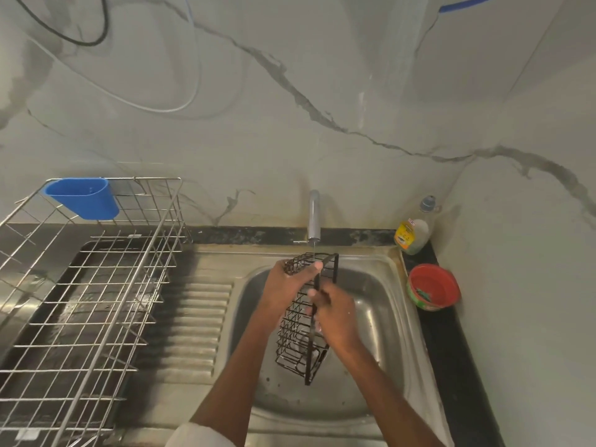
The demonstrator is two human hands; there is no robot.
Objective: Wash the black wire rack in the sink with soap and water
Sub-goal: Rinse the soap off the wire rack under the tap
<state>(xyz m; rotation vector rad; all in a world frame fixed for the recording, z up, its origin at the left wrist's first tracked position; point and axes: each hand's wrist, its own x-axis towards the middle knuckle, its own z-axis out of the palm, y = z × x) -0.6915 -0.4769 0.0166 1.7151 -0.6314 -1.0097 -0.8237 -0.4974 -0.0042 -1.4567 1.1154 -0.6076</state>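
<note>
Now the left hand (283,287) grips the upper end of the black wire rack (304,321), thumb curled over its top wires, while the right hand (335,312) closes its fingers round the rack's dark side bar near the middle. Both hold the rack tilted over the sink (383,317) basin — its top end just under the tap (313,217), from which a thin stream of water runs, its lower end near the basin floor. Left of the basin lies the ribbed drainboard, and beyond it a steel dish rack (87,295) with a blue cup (82,197) hung at its far edge. At the tabletop's right edge stand a soap bottle (416,229) and — nearer — a red bowl (432,287).
</note>
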